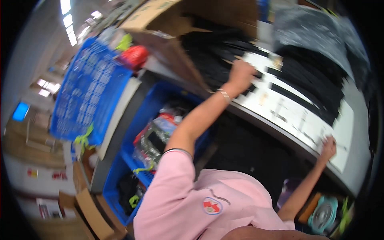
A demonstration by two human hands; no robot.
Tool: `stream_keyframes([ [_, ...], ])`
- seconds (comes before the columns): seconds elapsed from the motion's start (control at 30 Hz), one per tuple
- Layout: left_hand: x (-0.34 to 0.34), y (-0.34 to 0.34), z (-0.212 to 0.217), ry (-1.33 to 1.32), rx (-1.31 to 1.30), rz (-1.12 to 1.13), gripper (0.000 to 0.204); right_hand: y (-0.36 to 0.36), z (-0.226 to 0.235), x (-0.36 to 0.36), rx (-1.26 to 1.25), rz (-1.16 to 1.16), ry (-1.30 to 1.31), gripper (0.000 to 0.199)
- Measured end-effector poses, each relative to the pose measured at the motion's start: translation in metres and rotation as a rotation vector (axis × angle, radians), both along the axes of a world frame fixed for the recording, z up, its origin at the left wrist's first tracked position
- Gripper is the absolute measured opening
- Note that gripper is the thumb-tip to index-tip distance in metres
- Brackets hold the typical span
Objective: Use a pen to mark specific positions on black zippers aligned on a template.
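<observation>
A white table (276, 108) with a white sheet or board on it lies before me, at right. My left hand (242, 76) rests at its far left end, next to black garments (212, 52); its fingers are curled, and what they hold is too blurred to make out. At the table's near right edge, my right hand (329, 148) has its fingers drawn together on the white surface; whatever they pinch does not show clearly. Between the hands are dark marks or small dark pieces (300, 124). More folded black fabric (312, 80) is spread along the far side.
A cardboard box (160, 48) holds black garments behind my left hand. Clear plastic (312, 32) covers the fabric at the back. Blue crates (92, 96) stand at left, some with bagged items (156, 132). A small teal fan (324, 214) is at lower right, beside a purple bin (289, 190).
</observation>
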State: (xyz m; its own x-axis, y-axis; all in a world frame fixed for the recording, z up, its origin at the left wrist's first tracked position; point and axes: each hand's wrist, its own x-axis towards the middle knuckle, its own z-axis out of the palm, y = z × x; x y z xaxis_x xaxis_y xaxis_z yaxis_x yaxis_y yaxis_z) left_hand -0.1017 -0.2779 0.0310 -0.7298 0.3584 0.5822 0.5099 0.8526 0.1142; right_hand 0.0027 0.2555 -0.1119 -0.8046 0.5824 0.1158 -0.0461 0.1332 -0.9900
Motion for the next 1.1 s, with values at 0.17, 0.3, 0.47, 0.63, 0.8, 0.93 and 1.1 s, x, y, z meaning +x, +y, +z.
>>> stream_keyframes([
  [0.17, 0.022, 0.049, 0.003, 0.173, 0.205, -0.108, 0.005, -0.057, 0.057, 0.018, 0.077, -0.026, 0.025, 0.022],
  [0.3, 0.059, 0.122, -0.009, 0.022, 0.381, -0.238, 0.007, -0.093, 0.104, 0.027, 0.095, -0.070, 0.127, 0.024],
  [0.47, 0.101, 0.196, -0.026, -0.117, 0.478, -0.346, 0.005, -0.112, 0.111, 0.042, 0.159, -0.023, 0.179, 0.026],
  [0.63, 0.110, 0.218, -0.045, -0.170, 0.379, -0.401, 0.025, -0.149, 0.094, 0.059, 0.715, -0.057, 0.259, 0.030],
  [0.8, 0.117, 0.215, -0.044, -0.216, 0.314, -0.420, 0.032, -0.171, 0.099, 0.069, 1.108, 0.000, 0.250, 0.039],
  [0.93, 0.124, 0.196, -0.045, -0.211, 0.234, -0.346, 0.040, -0.153, 0.098, 0.073, 1.126, -0.046, 0.220, 0.041],
  [1.1, 0.126, 0.184, -0.044, -0.240, 0.190, -0.264, 0.050, -0.114, 0.091, 0.080, 1.096, -0.146, 0.156, 0.033],
])
